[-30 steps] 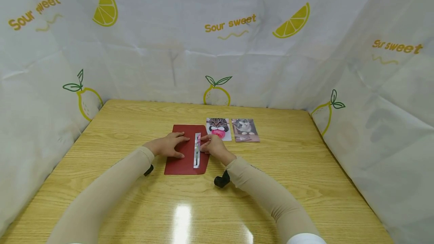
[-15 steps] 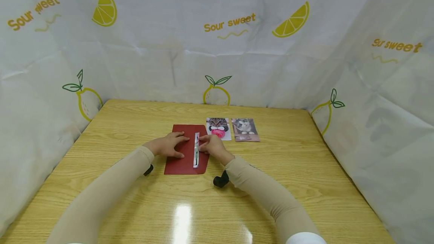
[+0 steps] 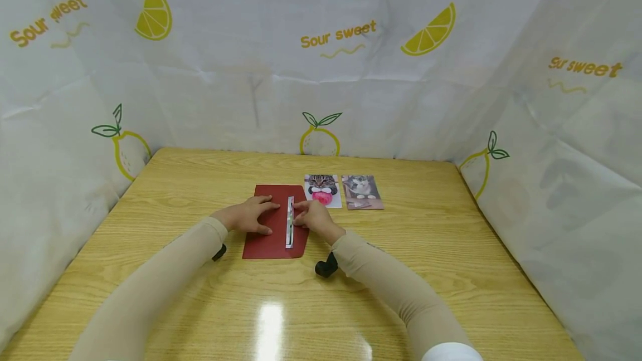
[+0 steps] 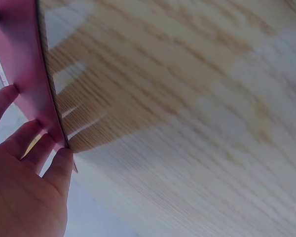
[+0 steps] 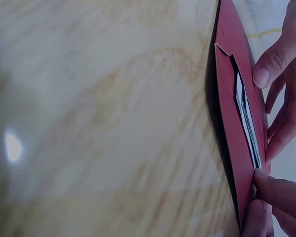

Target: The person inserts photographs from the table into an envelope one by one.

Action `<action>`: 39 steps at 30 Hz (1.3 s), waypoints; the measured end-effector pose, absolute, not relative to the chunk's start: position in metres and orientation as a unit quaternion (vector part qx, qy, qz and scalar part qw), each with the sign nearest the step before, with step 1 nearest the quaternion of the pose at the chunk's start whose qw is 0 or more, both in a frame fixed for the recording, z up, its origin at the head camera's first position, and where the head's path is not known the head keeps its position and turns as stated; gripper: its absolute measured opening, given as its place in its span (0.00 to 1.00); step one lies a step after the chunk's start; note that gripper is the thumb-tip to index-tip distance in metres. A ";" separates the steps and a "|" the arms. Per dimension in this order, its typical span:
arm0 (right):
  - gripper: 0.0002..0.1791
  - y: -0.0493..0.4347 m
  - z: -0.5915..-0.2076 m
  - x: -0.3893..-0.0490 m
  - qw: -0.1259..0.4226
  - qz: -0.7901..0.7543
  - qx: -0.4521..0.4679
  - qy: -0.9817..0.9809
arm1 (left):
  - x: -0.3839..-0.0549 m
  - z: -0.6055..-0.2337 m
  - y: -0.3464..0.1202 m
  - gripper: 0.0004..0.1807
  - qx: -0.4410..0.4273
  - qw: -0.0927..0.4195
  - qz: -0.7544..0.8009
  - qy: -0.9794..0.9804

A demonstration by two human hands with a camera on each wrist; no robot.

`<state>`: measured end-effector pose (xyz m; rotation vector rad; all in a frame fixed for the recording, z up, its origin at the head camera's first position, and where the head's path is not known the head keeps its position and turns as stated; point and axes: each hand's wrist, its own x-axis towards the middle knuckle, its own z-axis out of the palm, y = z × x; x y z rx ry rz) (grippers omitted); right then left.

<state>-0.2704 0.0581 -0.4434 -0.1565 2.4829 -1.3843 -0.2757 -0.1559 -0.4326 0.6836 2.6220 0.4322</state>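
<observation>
A dark red envelope (image 3: 263, 247) lies flat on the table, its opening and flap toward the right. A narrow strip of a photo card (image 3: 290, 224) sticks out of the opening; the rest is inside, hidden. In the right wrist view, the card edges (image 5: 247, 121) look layered, so I cannot tell how many there are. My left hand (image 3: 249, 215) rests on the envelope's left part with fingers spread. My right hand (image 3: 318, 220) pinches the card's right edge between thumb and finger, beside the opening.
Two cat photos lie behind my right hand: one with a pink ball (image 3: 322, 191), the other a grey-and-white cat (image 3: 362, 192). The wooden table (image 3: 426, 238) is bordered by white lemon-print cloth (image 3: 225, 99). A black wrist device (image 3: 327, 266) hangs below my right wrist.
The photo card has slid slightly left into the envelope, so its visible strip is narrower. My right hand has moved a little left with it; the left hand has stayed put.
</observation>
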 end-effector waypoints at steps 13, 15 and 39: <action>0.25 0.073 -0.439 -0.273 0.198 -0.583 -0.058 0.786 | -0.276 -0.433 -0.157 0.40 0.246 0.196 0.153 0.937; 0.26 0.079 -0.434 -0.273 0.200 -0.607 -0.056 0.767 | -0.276 -0.433 -0.157 0.40 0.244 0.195 0.153 0.938; 0.30 0.228 -0.411 -0.320 0.055 -0.567 0.025 0.822 | -0.276 -0.434 -0.160 0.40 0.254 0.191 0.162 0.934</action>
